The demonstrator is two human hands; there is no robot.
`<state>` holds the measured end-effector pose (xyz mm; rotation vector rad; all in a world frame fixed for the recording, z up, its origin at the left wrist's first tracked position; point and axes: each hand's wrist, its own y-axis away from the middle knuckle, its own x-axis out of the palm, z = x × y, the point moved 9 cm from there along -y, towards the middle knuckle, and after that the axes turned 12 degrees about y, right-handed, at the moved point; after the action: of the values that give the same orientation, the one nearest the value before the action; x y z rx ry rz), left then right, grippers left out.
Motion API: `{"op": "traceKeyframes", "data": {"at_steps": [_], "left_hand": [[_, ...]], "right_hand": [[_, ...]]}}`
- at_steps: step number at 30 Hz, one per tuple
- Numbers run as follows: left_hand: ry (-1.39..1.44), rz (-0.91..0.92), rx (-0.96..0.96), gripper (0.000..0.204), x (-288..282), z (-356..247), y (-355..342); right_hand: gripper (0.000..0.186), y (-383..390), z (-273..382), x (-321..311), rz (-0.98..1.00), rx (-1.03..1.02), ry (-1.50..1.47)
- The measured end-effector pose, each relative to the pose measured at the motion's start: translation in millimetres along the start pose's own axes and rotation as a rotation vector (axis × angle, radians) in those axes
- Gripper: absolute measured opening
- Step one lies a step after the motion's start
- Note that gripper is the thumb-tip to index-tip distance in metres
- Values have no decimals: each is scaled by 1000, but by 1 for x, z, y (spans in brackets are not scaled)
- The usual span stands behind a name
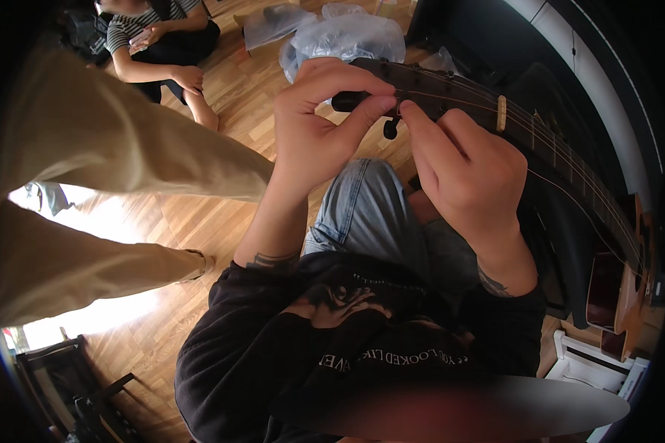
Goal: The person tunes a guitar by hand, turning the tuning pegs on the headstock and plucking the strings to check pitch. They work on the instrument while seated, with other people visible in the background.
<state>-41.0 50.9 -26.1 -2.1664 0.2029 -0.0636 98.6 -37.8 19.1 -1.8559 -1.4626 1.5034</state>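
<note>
A guitar's dark headstock (440,85) with black tuning pegs (390,128) lies across the upper middle, its pale nut (502,114) to the right and its neck (584,173) curving down to the right. My left hand (325,129) is closed at the peg end, thumb and index finger pinched on a thin string near a tuning post. My right hand (465,170) is curled just beside it, fingertips pinched on the string below the post, its thumb mostly hidden. A loose string (559,192) runs down beside the neck.
A seated person (129,33) in a striped top holds a phone. Another person's khaki-trousered legs (125,155) stand at the left. Clear plastic bags (355,40) lie on the wooden floor (155,214). A black chair frame (59,373) is lower left, a white frame (584,354) lower right.
</note>
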Motion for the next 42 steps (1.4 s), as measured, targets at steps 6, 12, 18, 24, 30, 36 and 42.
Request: {"op": "traceKeyframes", "data": {"at_steps": [6,12,18,24,30,36,42], "left_hand": [[-60,-93,-32,15,5,-6,2],[-193,-105,-47,12,6,-14,2],[-337,-104,-15,14,14,-32,3],[-449,-144,6,11,17,-40,7],[-514,-141,39,10,19,-40,4],[-470,-130,25,10,21,-38,3],[-480,-149,71,14,21,-47,6]], "right_hand": [[17,7,-8,-3,-90,66,-37],[20,4,-13,-8,-127,83,-71],[19,3,-15,-8,-148,96,-110],[19,4,-14,-7,-155,90,-102],[18,1,-15,-7,-133,108,-90],[18,1,-19,-11,-113,133,-85],[17,1,-22,-13,-111,146,-106]]}}
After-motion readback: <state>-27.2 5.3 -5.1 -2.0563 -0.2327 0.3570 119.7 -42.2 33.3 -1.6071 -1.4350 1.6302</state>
